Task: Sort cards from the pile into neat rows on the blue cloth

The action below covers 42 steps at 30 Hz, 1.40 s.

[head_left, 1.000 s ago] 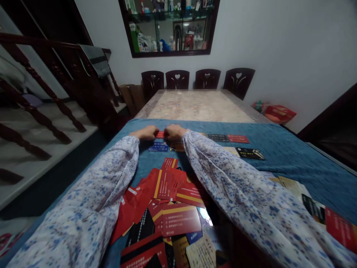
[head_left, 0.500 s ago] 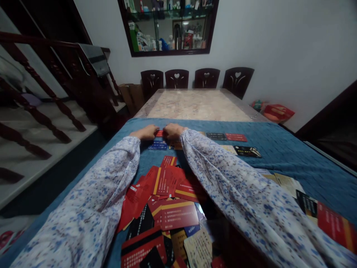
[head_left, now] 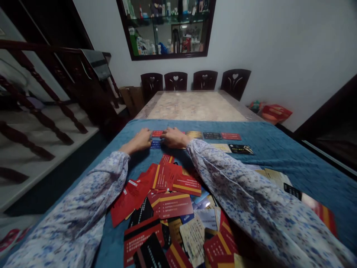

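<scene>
Two rows of cards lie at the far part of the blue cloth. My left hand (head_left: pixel 141 139) has its curled fingertips at the left edge of a blue card (head_left: pixel 155 144) in the nearer row. At that card's right edge are the bent fingers of my right hand (head_left: pixel 175 138), which covers part of both rows. A red card (head_left: pixel 157 133) lies flat just behind the blue one. Farther right are a gold card (head_left: pixel 194 134), a dark card (head_left: pixel 212 136), another red card (head_left: pixel 231 136) and a black card (head_left: pixel 241 149).
A loose pile of overlapping cards (head_left: pixel 175 204) lies between my forearms. More cards (head_left: pixel 279 176) are beside my right sleeve. Beyond the blue cloth (head_left: pixel 279 149) is the bare stone tabletop (head_left: pixel 192 106), with several dark chairs (head_left: pixel 175 82) behind it.
Both hands have drawn slightly nearer, from the red card in the far row to the blue card. The red card now shows more fully. The view has shifted a little.
</scene>
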Tool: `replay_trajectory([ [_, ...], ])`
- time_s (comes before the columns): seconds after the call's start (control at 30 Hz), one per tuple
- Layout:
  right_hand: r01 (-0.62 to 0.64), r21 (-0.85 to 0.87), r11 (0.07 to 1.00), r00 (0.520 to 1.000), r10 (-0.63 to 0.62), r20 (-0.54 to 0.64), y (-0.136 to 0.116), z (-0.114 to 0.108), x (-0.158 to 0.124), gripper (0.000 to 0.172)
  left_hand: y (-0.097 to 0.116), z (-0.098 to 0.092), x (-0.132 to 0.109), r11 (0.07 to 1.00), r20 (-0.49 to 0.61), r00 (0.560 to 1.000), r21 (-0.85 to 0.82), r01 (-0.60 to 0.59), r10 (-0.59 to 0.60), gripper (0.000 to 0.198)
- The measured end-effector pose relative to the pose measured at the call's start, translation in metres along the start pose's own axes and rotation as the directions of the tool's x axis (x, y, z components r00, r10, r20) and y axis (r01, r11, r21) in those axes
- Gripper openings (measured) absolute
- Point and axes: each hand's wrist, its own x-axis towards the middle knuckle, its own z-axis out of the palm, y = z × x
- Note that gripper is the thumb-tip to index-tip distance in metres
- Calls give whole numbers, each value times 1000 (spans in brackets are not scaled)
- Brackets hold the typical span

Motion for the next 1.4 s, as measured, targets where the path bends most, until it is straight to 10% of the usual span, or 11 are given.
replay_trajectory([
  [0.77, 199, 64, 978, 974, -190, -126, -46, 13, -103, 26, 78, 2, -116, 993, -7, 998, -101, -57, 56, 24],
  [1.4, 130, 123, 984, 990, -123, -67, -65, 3, -132, 25, 139, 3, -155, 998, 47, 999, -66, 3, 0, 32],
])
